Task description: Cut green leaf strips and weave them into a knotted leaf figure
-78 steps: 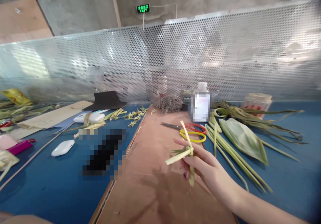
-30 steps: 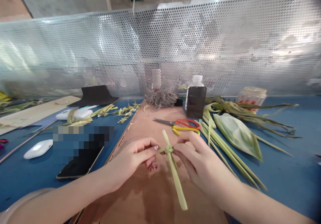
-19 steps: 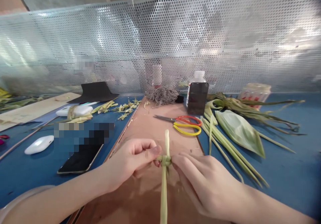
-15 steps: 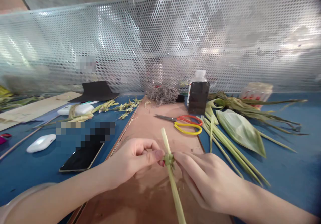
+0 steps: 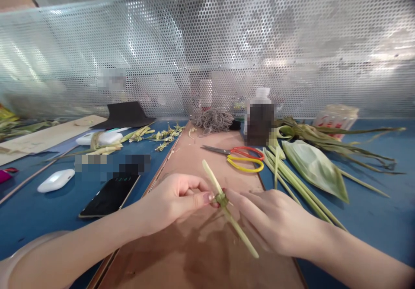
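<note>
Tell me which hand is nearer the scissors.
Right. The right hand lies just below the scissors on the board; the left hand sits farther off, down to their left. Both pinch the leaf knot.

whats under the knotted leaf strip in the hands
Under the knotted pale green leaf strip lies the brown board; the hands cover part of it.

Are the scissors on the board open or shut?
Shut, as far as the view shows: the scissors lie flat on the brown board, blades together in one thin point, handle loops side by side.
</note>
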`<state>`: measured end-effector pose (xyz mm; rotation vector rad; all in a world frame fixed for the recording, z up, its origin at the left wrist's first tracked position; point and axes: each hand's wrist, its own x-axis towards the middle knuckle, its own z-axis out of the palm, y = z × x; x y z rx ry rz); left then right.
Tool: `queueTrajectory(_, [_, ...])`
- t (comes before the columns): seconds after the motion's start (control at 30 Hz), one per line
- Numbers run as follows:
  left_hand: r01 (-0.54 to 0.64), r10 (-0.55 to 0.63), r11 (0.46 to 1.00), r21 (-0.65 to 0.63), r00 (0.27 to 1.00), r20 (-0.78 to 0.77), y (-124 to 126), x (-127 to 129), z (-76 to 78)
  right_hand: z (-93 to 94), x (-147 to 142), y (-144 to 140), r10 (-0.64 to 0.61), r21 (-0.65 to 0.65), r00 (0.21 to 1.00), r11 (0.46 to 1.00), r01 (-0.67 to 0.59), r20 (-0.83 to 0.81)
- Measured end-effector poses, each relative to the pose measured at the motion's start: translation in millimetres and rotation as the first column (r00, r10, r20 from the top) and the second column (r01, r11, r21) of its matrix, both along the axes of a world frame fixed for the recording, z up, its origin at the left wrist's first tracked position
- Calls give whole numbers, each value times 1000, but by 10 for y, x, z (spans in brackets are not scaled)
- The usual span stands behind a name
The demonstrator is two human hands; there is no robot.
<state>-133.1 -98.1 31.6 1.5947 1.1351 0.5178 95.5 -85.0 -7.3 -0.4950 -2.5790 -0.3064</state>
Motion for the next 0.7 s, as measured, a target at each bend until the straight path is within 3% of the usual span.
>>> queueTrajectory(0.17, [-28,28,999,17,1000,-11,24,-21,-11,9,-21,-25,-38,-178,982,984,4,-187])
queueTrajectory(0.27, [-34,35,999,36,999,-23,58,-33,-53,34,-48,-29,-79,-196,955,980,22,-287])
queueTrajectory(0.47, [14,-7,998,-54,993,121,62,-24,-102,42,-144,-78,-58,-326,970,945,-22,-235])
queueTrajectory(0.6, [80,-32,984,-157,957,288,34,-9,-98,34,-183,-135,-49,-305,968,952,-29,-247])
queueTrajectory(0.7, [105,-37,975,-197,947,320,17,3,-104,41,-194,-164,-78,-286,964,958,1,-256])
